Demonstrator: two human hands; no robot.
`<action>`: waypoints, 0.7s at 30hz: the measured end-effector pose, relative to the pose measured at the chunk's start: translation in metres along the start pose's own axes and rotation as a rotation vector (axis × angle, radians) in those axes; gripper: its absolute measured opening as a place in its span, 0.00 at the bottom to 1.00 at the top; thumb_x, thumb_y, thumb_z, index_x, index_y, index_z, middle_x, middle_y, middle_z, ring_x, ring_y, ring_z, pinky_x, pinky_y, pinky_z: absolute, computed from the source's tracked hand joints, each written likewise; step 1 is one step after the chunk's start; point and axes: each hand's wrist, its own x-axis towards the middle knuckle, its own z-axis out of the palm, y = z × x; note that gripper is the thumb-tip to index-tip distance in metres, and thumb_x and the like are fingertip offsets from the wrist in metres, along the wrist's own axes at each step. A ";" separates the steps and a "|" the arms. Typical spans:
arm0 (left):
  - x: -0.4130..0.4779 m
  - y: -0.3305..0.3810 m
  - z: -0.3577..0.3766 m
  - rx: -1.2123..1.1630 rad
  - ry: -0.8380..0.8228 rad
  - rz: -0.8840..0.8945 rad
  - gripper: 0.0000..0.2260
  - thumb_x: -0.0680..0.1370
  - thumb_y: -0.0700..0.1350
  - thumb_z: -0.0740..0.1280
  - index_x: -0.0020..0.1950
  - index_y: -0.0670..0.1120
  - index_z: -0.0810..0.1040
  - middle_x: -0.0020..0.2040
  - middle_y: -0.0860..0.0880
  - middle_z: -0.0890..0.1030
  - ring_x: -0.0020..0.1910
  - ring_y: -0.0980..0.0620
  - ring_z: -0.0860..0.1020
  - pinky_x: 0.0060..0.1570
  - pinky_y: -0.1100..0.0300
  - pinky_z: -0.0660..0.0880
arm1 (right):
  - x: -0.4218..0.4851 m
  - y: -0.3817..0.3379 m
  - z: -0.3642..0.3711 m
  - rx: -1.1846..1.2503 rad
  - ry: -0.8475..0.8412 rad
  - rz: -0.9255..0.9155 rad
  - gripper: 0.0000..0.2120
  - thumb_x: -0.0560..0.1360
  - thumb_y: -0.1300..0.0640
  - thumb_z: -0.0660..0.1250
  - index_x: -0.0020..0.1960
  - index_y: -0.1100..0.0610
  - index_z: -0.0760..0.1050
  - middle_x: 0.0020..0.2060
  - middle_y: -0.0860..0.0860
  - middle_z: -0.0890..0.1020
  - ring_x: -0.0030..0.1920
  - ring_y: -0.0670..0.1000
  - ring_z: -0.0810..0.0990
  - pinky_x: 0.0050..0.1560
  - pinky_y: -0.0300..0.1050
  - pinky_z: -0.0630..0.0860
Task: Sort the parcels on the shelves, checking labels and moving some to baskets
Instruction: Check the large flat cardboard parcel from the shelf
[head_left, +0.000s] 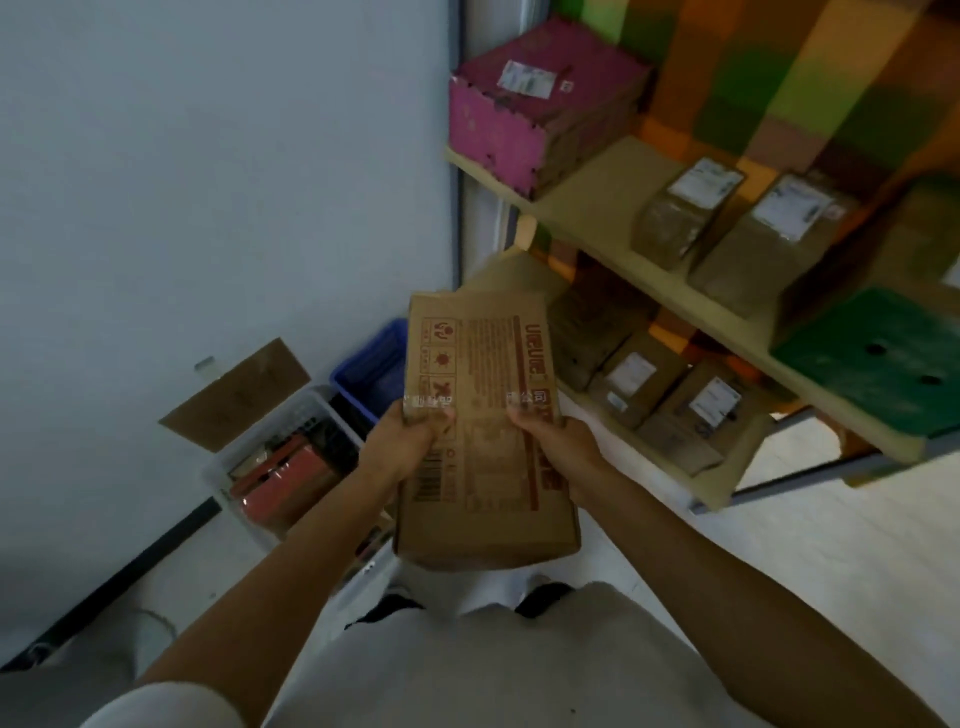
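Between the two hands, out in front of the person's body, is a flat brown parcel (488, 364). The left hand (410, 441) grips its left edge and the right hand (556, 441) grips its right edge. Each thumb lies on top and the fingers are tucked under. The hands are apart, with the parcel's width between them. They hold it near its middle, so its far end sticks out past them.

The parcel is thin cardboard, long and flat, with soft bent corners. Red-brown print covers the top: small square signs, lines of writing, and what may be a barcode near the left hand. The writing is too blurry to read.

To the right stand wooden shelves. The upper shelf (587, 213) holds a pink box (540, 114) with a white label. Next come a small brown parcel (680, 218) and a bigger brown parcel (769, 239), both with white labels. A green box (878, 358) with two holes sits at the near end. The lower shelf (722, 486) holds more labelled parcels (696, 415). The held parcel's far end is close to this shelf's left end.

Down on the floor to the left, by the pale wall, sits a clear basket (306, 405) with red things inside. A blue basket (358, 395) sits just behind it. Open floor (831, 545) lies to the right, below the shelves.
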 end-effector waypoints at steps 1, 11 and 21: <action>0.002 -0.002 -0.010 0.070 -0.028 0.027 0.34 0.64 0.72 0.66 0.63 0.54 0.76 0.52 0.53 0.84 0.50 0.49 0.83 0.58 0.44 0.78 | -0.005 0.008 0.013 0.017 0.084 -0.010 0.40 0.54 0.31 0.77 0.59 0.53 0.81 0.49 0.51 0.87 0.50 0.53 0.86 0.56 0.54 0.82; 0.032 -0.011 -0.070 0.059 -0.159 0.140 0.47 0.60 0.81 0.64 0.64 0.47 0.75 0.56 0.49 0.83 0.53 0.49 0.82 0.59 0.44 0.78 | -0.024 0.008 0.064 0.170 0.203 -0.015 0.26 0.68 0.39 0.76 0.57 0.57 0.82 0.48 0.55 0.87 0.50 0.55 0.86 0.58 0.54 0.81; 0.048 0.018 -0.083 -0.130 -0.276 0.099 0.23 0.81 0.63 0.59 0.50 0.47 0.84 0.47 0.44 0.85 0.52 0.44 0.82 0.62 0.44 0.75 | -0.015 -0.018 0.062 0.256 0.255 -0.034 0.25 0.71 0.42 0.75 0.61 0.56 0.80 0.52 0.55 0.86 0.52 0.56 0.85 0.59 0.56 0.80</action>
